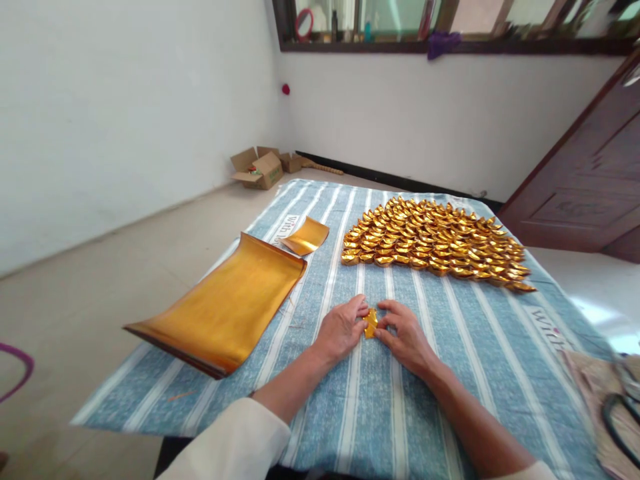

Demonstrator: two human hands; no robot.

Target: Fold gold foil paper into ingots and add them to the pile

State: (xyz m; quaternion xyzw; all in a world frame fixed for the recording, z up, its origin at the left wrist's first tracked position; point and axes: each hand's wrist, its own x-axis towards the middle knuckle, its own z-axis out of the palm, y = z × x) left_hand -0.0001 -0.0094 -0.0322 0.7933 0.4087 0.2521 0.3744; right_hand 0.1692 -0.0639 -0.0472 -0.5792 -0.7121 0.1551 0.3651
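Blue striped cloth (350,413) underneath, your left hand (340,331) and right hand (406,337) pinching a small folded gold paper piece (371,323) between fingertips, gold foil sheets (225,307) left, folded gold ingots (435,243) beyond.

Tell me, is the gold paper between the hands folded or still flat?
Folded. The gold paper is a small crumpled piece pinched between the left hand and right hand.

Fingers of both hands hide most of the small gold paper piece (371,323); its fold is unclear
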